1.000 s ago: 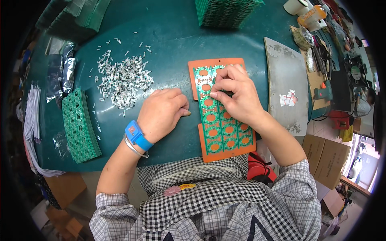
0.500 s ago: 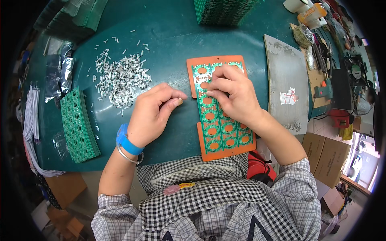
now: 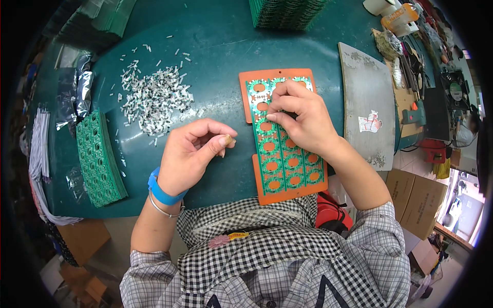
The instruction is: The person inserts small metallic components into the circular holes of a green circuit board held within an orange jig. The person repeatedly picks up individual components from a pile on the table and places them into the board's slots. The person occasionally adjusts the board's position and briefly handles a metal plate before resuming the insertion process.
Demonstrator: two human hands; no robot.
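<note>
A green circuit board panel (image 3: 270, 147) with rows of ring-shaped cut-outs lies on an orange holding plate (image 3: 267, 200). Over its upper half hovers my right hand (image 3: 303, 115), thumb and index finger pinched close to the left column of rings. Whatever sits between those fingertips is too small to make out. Left of the panel, above bare tabletop, my left hand (image 3: 187, 154) is curled with thumb and fingers together; what they hold, if anything, is hidden. Beyond it spreads a heap of small white-and-silver parts (image 3: 154, 100).
A stack of green circuit panels (image 3: 100, 161) stands at the left, beside white cables (image 3: 40, 146). More panel stacks (image 3: 287, 13) are at the far edge. A grey metal plate (image 3: 365, 102) lies to the right, with tools (image 3: 411, 72) past it. Cardboard boxes (image 3: 416, 200) sit below the table's right side.
My left hand has drawn back slightly toward me, and its fingers have curled differently. My right hand stays over the same part of the panel, with only a small shift.
</note>
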